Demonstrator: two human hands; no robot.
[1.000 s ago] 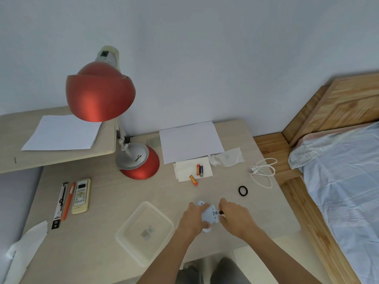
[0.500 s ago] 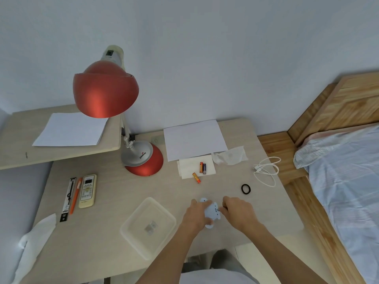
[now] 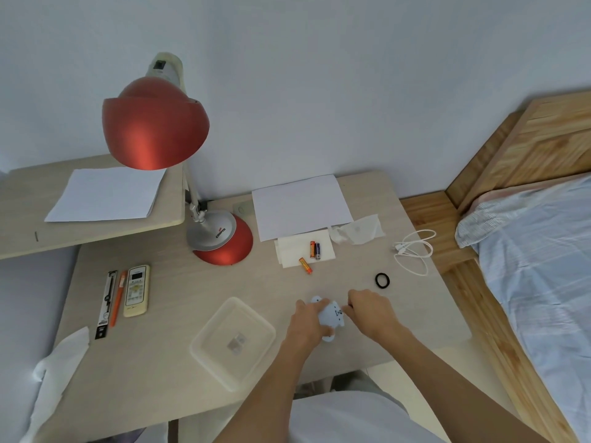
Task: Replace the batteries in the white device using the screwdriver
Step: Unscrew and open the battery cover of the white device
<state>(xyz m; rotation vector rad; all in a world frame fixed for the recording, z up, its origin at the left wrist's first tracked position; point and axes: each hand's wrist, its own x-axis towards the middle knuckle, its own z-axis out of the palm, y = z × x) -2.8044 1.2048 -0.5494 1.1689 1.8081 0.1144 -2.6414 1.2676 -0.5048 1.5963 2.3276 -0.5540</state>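
A small white device (image 3: 331,316) lies on the desk (image 3: 179,289) near its front edge. My left hand (image 3: 308,318) grips its left side. My right hand (image 3: 371,311) is curled at the device's right edge, pinching a small dark tool whose tip meets the device; most of the tool is hidden in my fingers. Two batteries (image 3: 314,250) lie side by side on a white tissue (image 3: 292,251) further back, and a third orange battery (image 3: 305,265) lies at the tissue's front edge.
A clear plastic tray (image 3: 233,342) sits left of my hands. A red desk lamp (image 3: 220,241) stands behind. A remote (image 3: 137,290), an orange pen and a black packet lie far left. A black ring (image 3: 382,280), a white cable (image 3: 414,251) and paper sheets lie beyond.
The camera has shifted slightly, so the scene sits a little further right. Both hands stay on the white device in nearly the same grip.
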